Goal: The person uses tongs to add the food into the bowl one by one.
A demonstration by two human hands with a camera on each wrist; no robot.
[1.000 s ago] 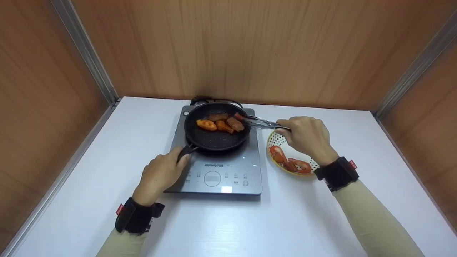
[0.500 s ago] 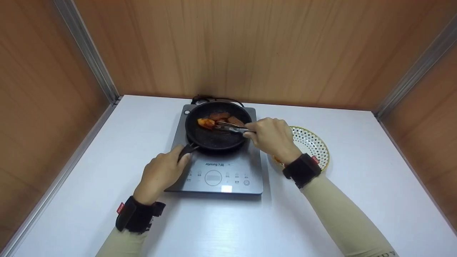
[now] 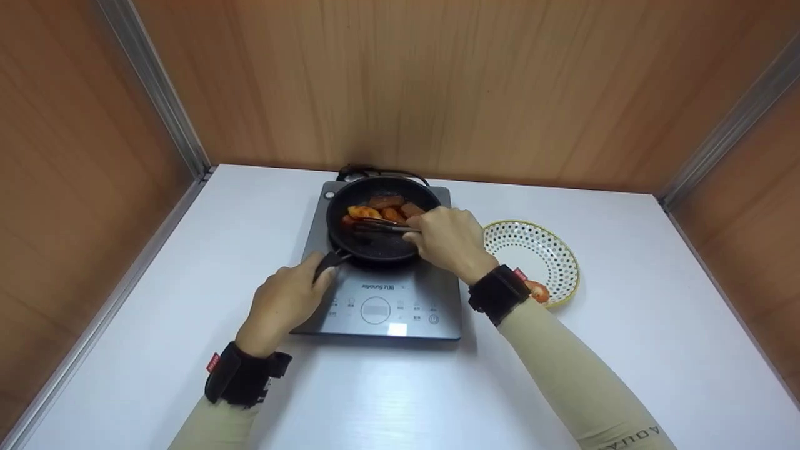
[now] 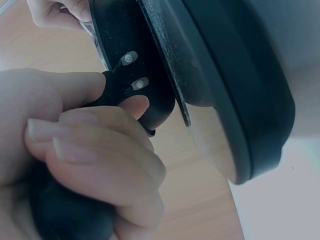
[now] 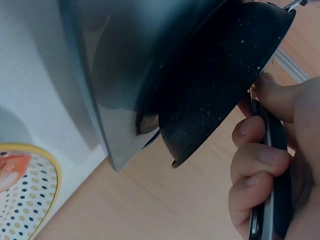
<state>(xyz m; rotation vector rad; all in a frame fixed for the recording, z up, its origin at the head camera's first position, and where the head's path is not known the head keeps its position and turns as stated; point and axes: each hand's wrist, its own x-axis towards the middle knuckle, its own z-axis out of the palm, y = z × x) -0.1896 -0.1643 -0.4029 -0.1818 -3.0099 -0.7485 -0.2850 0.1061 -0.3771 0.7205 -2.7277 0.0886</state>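
In the head view my left hand [image 3: 284, 306] grips the black handle [image 3: 328, 262] of a dark frying pan [image 3: 378, 250]. The left wrist view shows those fingers curled round the handle [image 4: 70, 212]. My right hand [image 3: 447, 240] reaches over the pan's right rim and holds metal tongs [image 3: 382, 228], their tips low in the pan at a red piece [image 3: 348, 222]. Behind them lie a yellow-orange piece [image 3: 364, 213] and several browned pieces of food [image 3: 386, 201]. Up close, the right wrist view shows fingers wrapped round the dark-sided tongs [image 5: 277, 165].
The pan is over a grey induction cooker [image 3: 406, 312] on a white table [image 3: 387, 400]. To its right a dotted plate [image 3: 565, 262] with a yellow rim holds a red-and-white piece [image 3: 539, 292], partly behind my right wrist. A wooden panel [image 3: 400, 87] stands behind the cooker.
My right hand has moved left with the tongs, from the pan's right rim across to its left part. The red piece has gone left with them. My left hand keeps its place on the handle.
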